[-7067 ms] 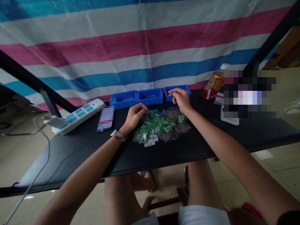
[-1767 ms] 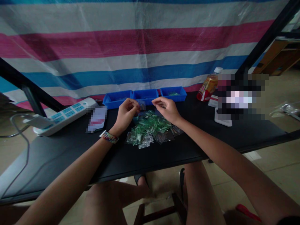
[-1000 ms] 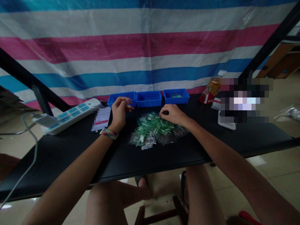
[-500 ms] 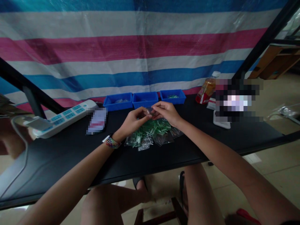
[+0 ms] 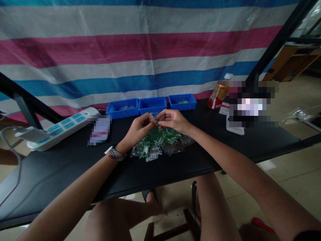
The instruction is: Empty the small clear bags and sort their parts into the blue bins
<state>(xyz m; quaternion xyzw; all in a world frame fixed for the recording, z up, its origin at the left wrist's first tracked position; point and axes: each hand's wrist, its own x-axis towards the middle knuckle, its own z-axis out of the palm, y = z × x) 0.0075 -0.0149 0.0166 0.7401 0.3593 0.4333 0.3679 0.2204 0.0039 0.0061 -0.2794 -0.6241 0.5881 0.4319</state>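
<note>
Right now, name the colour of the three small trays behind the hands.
The trays are blue; head view.

You've got nothing legible here. The bottle (image 5: 218, 94) at the far right edge of the table (image 5: 75, 167) wears a red label, but its print is too small and blurred to read. The power strip (image 5: 60, 129) toward the far left edge shows no lettering you can make out. The little clear bag (image 5: 152, 117) you're holding is too small to tell.
</note>
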